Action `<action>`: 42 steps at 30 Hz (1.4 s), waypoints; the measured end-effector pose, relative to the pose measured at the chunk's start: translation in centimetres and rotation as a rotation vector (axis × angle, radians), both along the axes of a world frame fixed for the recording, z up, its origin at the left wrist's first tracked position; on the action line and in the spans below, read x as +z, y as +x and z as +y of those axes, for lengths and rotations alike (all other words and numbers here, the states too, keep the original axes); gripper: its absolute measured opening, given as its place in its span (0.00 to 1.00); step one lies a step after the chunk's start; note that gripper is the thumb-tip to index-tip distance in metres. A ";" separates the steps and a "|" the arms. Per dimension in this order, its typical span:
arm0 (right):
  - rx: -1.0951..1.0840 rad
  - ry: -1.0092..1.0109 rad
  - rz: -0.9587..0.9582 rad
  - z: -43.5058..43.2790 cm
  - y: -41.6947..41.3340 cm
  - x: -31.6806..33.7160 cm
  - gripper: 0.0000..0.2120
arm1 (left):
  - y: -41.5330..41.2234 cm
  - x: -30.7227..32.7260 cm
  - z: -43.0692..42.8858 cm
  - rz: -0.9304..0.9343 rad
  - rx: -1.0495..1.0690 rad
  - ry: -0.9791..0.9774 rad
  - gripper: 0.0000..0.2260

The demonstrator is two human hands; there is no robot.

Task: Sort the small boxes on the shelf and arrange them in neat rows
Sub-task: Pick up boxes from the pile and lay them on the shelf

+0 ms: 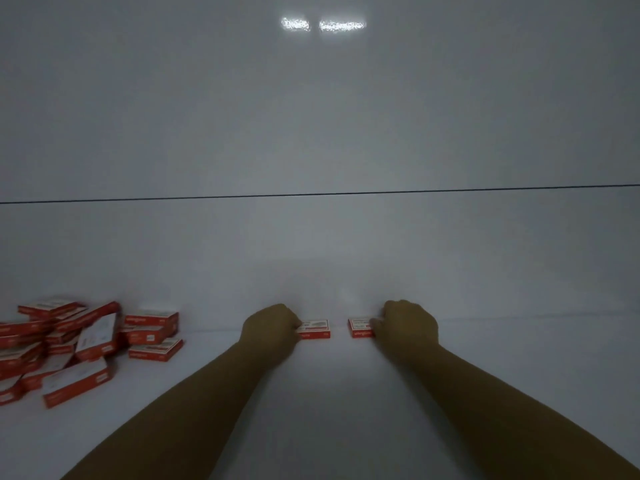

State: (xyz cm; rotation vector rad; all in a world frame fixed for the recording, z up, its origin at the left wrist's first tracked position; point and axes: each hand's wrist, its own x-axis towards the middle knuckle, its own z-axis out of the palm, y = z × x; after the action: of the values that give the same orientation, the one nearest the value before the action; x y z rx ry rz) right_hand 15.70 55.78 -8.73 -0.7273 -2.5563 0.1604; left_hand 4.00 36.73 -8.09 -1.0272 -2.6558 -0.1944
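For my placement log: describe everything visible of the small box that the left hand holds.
The left box is a small, flat, rectangular carton, apparently cardboard: red sides with white lettering too blurred to read, and a pale top panel. It looks closed and lies flat on the white shelf, long side facing the camera. The left hand grips its left end, covering part of it. It sits apart from the right box, a clear gap between them.

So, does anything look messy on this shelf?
Yes. The pile of red boxes at the left is a jumble: boxes lean and tilt over each other, facing different ways. The left hand holds the left box and the right hand the right box, both flat, apart.
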 end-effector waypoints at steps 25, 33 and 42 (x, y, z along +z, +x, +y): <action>0.709 -0.031 0.095 -30.3 -11.6 2.1 0.13 | -1.9 3.9 -32.5 -0.148 0.169 0.070 0.15; 0.402 -0.089 0.095 -35.7 -15.2 0.8 0.27 | -4.7 1.4 -31.9 -0.199 0.069 0.137 0.24; 0.351 -0.276 0.140 -37.4 -17.0 1.9 0.23 | -5.4 0.2 -30.3 -0.145 0.183 0.122 0.21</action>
State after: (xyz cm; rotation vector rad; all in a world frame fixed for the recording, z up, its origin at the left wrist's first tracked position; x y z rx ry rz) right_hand -1.34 18.38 -6.81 -0.3391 -2.5307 0.6649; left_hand -1.37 6.43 -7.93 -0.7544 -2.8074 -0.3998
